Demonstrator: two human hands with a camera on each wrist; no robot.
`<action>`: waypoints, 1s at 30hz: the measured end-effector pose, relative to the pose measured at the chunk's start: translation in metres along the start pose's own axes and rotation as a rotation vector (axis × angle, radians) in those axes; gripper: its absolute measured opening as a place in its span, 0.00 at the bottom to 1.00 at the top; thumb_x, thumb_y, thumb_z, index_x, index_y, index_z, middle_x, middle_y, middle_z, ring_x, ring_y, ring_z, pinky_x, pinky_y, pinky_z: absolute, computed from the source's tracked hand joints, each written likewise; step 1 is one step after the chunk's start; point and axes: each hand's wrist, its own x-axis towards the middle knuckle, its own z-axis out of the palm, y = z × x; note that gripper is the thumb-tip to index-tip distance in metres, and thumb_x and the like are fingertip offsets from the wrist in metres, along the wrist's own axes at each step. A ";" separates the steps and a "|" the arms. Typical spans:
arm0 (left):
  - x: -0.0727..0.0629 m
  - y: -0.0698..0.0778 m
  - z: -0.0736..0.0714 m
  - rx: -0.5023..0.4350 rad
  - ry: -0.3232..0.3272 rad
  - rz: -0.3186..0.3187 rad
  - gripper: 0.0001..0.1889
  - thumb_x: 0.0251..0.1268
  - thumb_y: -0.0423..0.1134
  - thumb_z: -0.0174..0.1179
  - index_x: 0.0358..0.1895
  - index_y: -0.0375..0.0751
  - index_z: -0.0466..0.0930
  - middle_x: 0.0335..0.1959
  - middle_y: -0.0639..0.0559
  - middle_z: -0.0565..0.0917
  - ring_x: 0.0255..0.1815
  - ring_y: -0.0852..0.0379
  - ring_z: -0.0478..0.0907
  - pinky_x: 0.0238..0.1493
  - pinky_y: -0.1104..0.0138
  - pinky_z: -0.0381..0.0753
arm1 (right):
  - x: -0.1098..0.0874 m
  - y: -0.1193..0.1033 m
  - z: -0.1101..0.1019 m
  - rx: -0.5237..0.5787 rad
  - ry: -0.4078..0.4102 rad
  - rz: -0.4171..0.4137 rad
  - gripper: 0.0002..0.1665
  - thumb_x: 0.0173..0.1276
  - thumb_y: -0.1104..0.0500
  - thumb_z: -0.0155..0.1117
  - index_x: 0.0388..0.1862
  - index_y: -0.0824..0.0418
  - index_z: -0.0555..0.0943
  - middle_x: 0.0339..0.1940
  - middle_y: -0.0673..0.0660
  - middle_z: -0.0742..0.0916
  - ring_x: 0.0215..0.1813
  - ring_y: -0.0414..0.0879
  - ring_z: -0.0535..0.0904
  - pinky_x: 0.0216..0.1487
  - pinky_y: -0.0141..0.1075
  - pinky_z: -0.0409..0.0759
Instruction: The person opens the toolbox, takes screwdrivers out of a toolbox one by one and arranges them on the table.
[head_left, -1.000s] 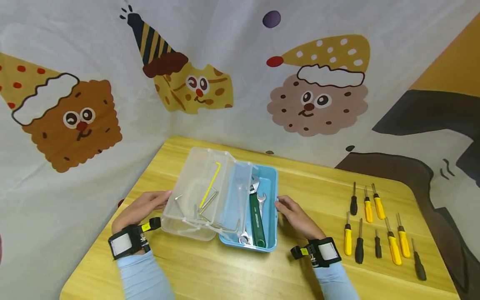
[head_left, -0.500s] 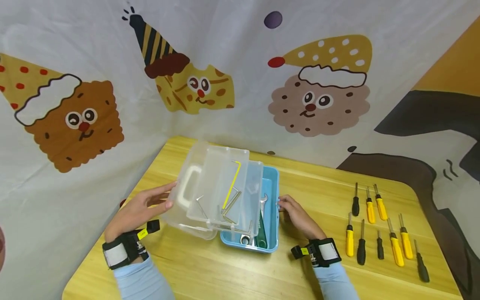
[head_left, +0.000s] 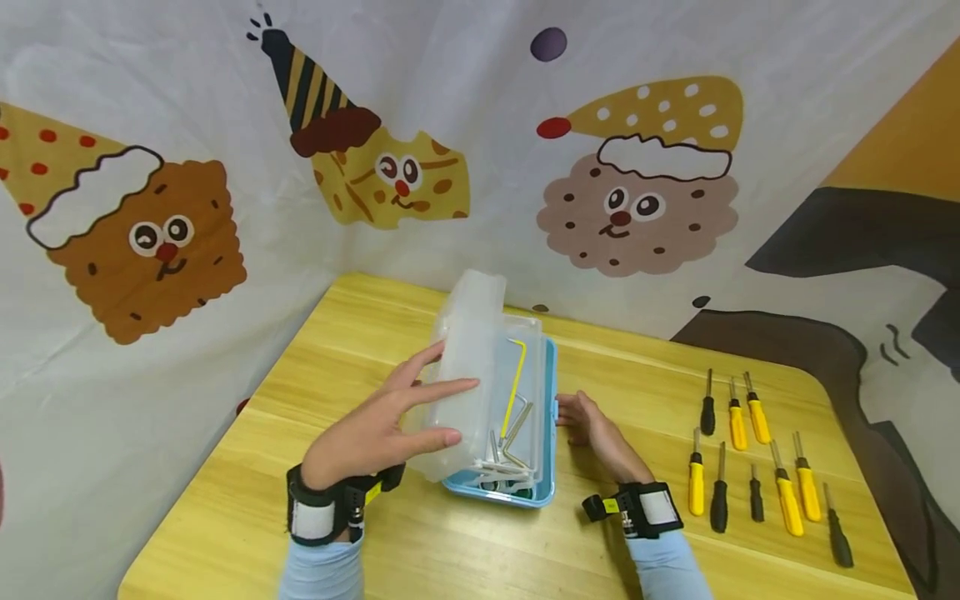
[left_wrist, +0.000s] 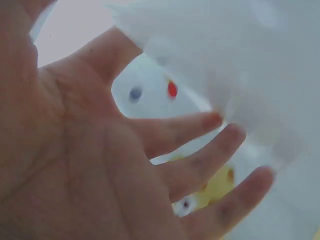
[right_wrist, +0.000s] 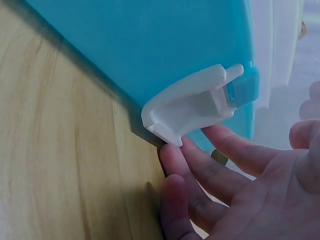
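Observation:
A blue toolbox (head_left: pixel 551 367) stands on the table, its translucent lid (head_left: pixel 471 358) tilted upright over the left side. My left hand (head_left: pixel 378 429) presses the lid's outer side with spread fingers; in the left wrist view the fingertips (left_wrist: pixel 235 135) meet the cloudy plastic. A clear tray (head_left: pixel 534 329) sits low over the box, with a yellow hex key (head_left: pixel 514 392) and several silver hex keys (head_left: pixel 517 433) in it. The wrenches below are mostly hidden. My right hand (head_left: pixel 603 437) touches the box's right side, its fingers loosely bent beside a white latch (right_wrist: pixel 192 100) that hangs unfastened.
Several screwdrivers with yellow handles (head_left: pixel 789 500) and black handles (head_left: pixel 718 504) lie in rows on the right of the wooden table (head_left: pixel 600 567). A white cloth printed with cartoon cookies (head_left: pixel 637 221) hangs behind the table.
My left hand has moved right, swinging the lid up from the table. The tray with the hex keys has shifted right and down over the wrenches. My right hand stays by the box.

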 end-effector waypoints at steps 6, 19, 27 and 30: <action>0.019 -0.003 0.015 0.024 -0.094 0.035 0.35 0.79 0.52 0.62 0.83 0.68 0.60 0.89 0.47 0.47 0.89 0.42 0.47 0.78 0.35 0.63 | 0.001 0.003 0.001 0.010 -0.007 0.004 0.50 0.86 0.31 0.17 0.81 0.61 0.69 0.78 0.64 0.77 0.75 0.59 0.74 0.66 0.44 0.75; 0.047 -0.106 0.033 -0.313 -0.121 -0.281 0.39 0.83 0.57 0.53 0.87 0.50 0.49 0.87 0.43 0.58 0.82 0.38 0.65 0.77 0.41 0.70 | 0.010 -0.004 0.002 0.012 0.144 0.062 0.35 0.86 0.39 0.46 0.59 0.68 0.84 0.45 0.58 0.88 0.43 0.46 0.81 0.46 0.36 0.80; 0.055 -0.117 0.042 -0.347 -0.151 -0.231 0.45 0.81 0.59 0.55 0.88 0.52 0.41 0.85 0.40 0.60 0.82 0.37 0.63 0.77 0.43 0.71 | -0.008 -0.010 0.003 0.388 0.038 0.104 0.32 0.88 0.39 0.40 0.65 0.65 0.72 0.48 0.51 0.88 0.48 0.44 0.87 0.47 0.36 0.87; 0.056 -0.116 0.044 -0.372 -0.147 -0.235 0.44 0.80 0.58 0.57 0.88 0.51 0.43 0.85 0.39 0.61 0.82 0.36 0.64 0.76 0.42 0.71 | -0.019 -0.014 0.000 0.352 0.085 0.090 0.30 0.86 0.40 0.49 0.67 0.64 0.72 0.54 0.51 0.88 0.52 0.42 0.86 0.47 0.34 0.85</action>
